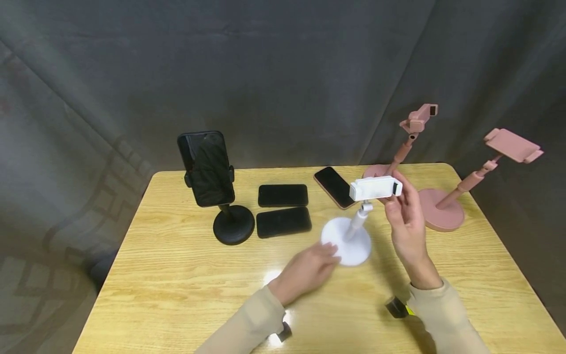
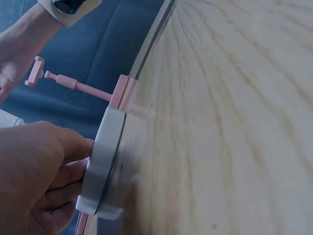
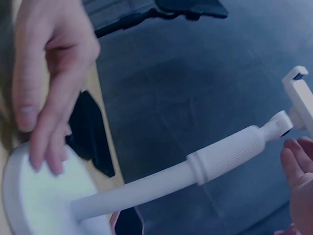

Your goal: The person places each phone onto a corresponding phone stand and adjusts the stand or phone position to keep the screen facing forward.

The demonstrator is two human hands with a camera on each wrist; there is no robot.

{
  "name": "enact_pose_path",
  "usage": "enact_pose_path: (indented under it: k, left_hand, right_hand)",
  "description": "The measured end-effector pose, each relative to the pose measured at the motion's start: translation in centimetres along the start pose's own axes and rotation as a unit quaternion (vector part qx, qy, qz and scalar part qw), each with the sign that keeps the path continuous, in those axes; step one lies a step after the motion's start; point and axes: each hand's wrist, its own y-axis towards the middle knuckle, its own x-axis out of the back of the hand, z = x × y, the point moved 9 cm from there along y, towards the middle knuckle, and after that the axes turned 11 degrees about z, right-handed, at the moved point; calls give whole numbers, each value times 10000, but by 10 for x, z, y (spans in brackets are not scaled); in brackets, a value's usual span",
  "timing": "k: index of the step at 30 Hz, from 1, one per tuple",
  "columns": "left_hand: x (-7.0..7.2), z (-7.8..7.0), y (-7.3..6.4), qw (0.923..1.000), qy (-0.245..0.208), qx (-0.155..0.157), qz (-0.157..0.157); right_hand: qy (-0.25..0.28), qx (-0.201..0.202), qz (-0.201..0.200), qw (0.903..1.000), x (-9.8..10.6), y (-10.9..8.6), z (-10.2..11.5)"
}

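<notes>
A white phone stand [image 1: 356,223] stands upright on the table, its phone clamp [image 1: 373,188] holding no phone. My right hand [image 1: 409,219] is at the clamp's right end, thumb below and fingers behind, pinching it; in the right wrist view the fingertips [image 3: 293,152] show only partly. My left hand [image 1: 307,270], blurred in the head view, touches the round white base [image 2: 102,161] with loosely bent fingers. From the right wrist view, its fingers [image 3: 53,142] lie over the top of the base.
A black stand [image 1: 233,225] at left holds a phone [image 1: 207,167]. Two phones [image 1: 283,195] lie side by side at the middle, and a pink-edged phone [image 1: 333,187] lies behind the white stand. Two pink stands [image 1: 441,210] [image 1: 401,152] stand at right. A grey curtain [image 1: 283,83] hangs behind.
</notes>
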Motion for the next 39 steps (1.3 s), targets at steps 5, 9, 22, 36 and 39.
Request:
enact_pose_path:
  k: [5, 9, 22, 36, 39]
  left_hand:
    - [2, 2, -6, 9998, -183, 13, -30]
    - [5, 3, -11, 9996, -291, 20, -42]
    - [10, 7, -28, 9992, -387, 77, 28]
    - [44, 57, -53, 9789, 975, 1767, -305]
    - [39, 69, -55, 9688, 1034, 2251, 112]
  right_hand:
    - [-45, -68, -41, 10000, -6, 8, 5]
    - [-137, -366, -203, 9990, -7, 9, 2]
    - [177, -266, 45, 9995, -23, 9, -1]
    - [-82, -441, -252, 9987, -27, 7, -1]
    - [-68, -415, -285, 9987, -27, 5, 0]
